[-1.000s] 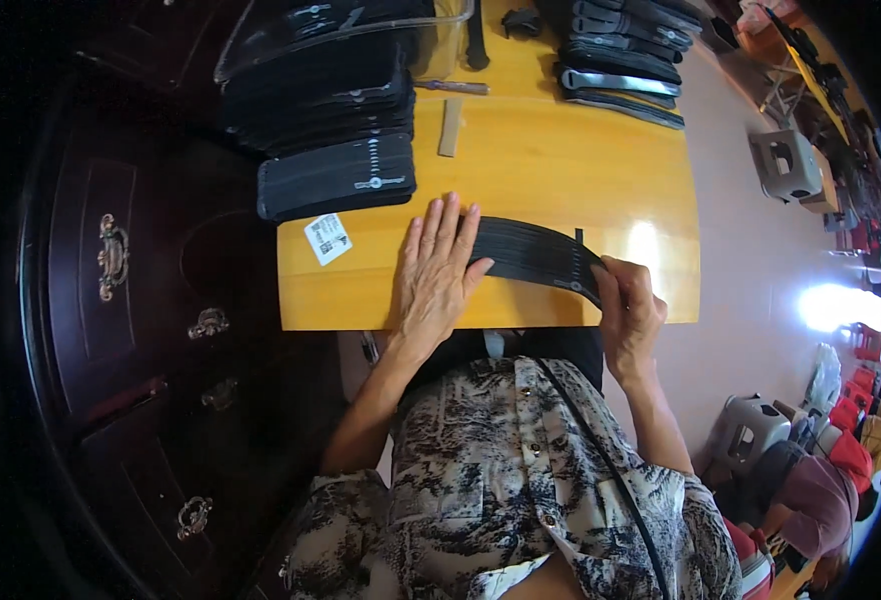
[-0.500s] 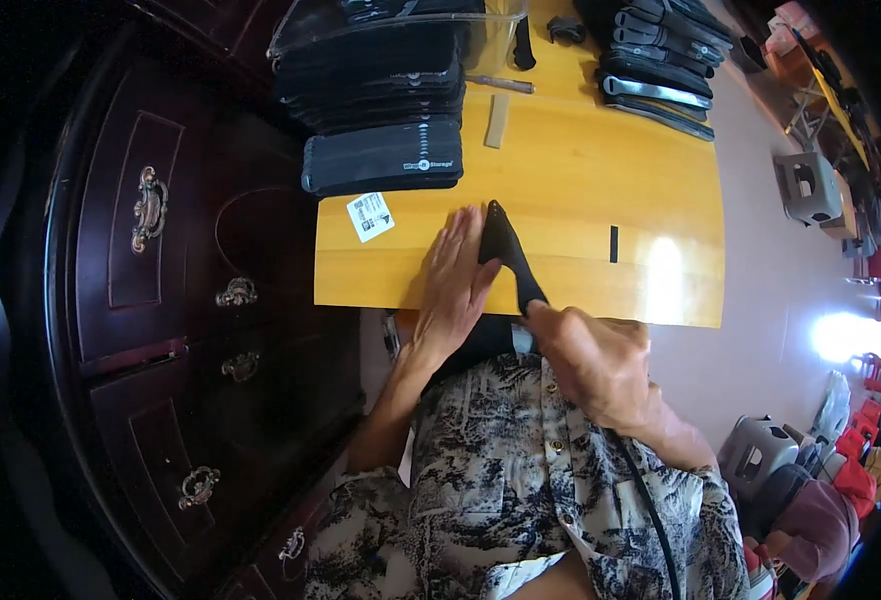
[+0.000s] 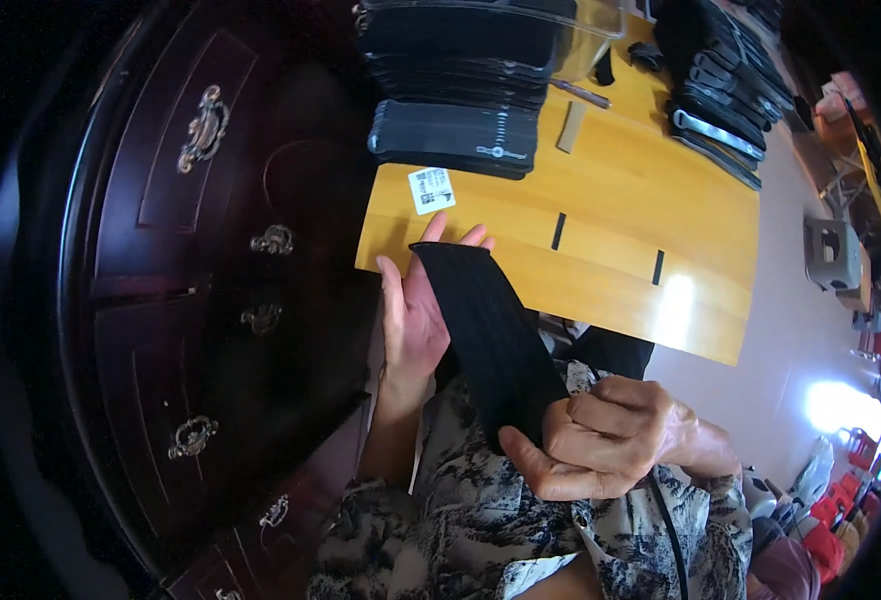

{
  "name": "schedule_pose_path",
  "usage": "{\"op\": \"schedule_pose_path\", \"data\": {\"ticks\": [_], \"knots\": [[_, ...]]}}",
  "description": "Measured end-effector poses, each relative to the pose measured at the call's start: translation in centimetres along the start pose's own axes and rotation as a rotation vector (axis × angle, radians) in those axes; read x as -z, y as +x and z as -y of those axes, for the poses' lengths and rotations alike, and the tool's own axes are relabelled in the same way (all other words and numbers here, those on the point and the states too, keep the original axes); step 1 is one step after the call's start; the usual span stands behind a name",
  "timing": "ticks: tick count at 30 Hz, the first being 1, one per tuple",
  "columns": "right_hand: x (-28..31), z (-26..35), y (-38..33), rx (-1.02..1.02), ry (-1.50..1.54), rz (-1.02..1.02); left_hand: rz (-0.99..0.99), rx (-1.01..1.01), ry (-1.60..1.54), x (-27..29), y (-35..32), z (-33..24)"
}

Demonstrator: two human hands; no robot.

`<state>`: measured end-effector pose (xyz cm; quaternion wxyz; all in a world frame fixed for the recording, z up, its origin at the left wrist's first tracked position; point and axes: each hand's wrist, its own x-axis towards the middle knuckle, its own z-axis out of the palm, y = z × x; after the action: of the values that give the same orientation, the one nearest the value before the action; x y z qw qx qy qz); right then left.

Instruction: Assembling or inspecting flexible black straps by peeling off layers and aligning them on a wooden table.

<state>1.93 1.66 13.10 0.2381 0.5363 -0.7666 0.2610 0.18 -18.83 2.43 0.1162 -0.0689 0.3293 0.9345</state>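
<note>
A wide black fabric strap (image 3: pixel 491 335) slants across in front of me, just off the table's near edge. Its lower end is gripped in my right hand (image 3: pixel 611 440), fingers curled and thumb pressed along it. My left hand (image 3: pixel 421 315) is palm up under the strap's upper end, thumb spread and fingers stretched out. The strap lies across those fingers and hides part of them. Two short black strips (image 3: pixel 558 231) lie apart on the yellow table (image 3: pixel 601 290).
Stacked flat black straps (image 3: pixel 451 135) stand at the far left, under a clear plastic container (image 3: pixel 596 30). A white label (image 3: pixel 432 190), a tan strip (image 3: pixel 570 127) and a brown-handled tool (image 3: pixel 581 94) lie nearby. More black straps (image 3: pixel 716 130) are piled far right. Dark wooden drawers (image 3: pixel 176 240) line the left.
My right hand has drawn the strap toward me, off the table. My left hand has turned from resting on the table to palm up. A second black strip now shows. The view has shifted.
</note>
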Motion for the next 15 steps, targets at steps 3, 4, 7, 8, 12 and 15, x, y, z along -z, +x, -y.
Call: {"op": "schedule_pose_path", "data": {"ticks": [3,4,7,8,12,15], "knots": [[-0.5,0.0,-0.3,0.037,0.044,0.010,0.015,-0.055,-0.061,0.2,0.4,-0.4],[-0.4,0.0,-0.2,0.031,0.065,0.046,0.010,-0.066,-0.064,0.1,0.4,-0.9],[-0.2,-1.0,-0.7,0.017,0.021,0.068,0.103,-0.043,-0.209,0.8,0.9,-1.5],[0.0,-1.4,-1.8,0.006,0.038,0.154,0.001,-0.034,-0.062,1.6,1.1,-1.7],[-1.4,-3.3,-3.8,-0.580,0.364,0.060,-0.174,-0.107,0.030,2.6,1.3,-2.1],[-2.6,-4.4,-4.6,-0.985,0.751,-0.016,-0.212,-0.163,-0.100,3.0,1.2,-2.4]]}}
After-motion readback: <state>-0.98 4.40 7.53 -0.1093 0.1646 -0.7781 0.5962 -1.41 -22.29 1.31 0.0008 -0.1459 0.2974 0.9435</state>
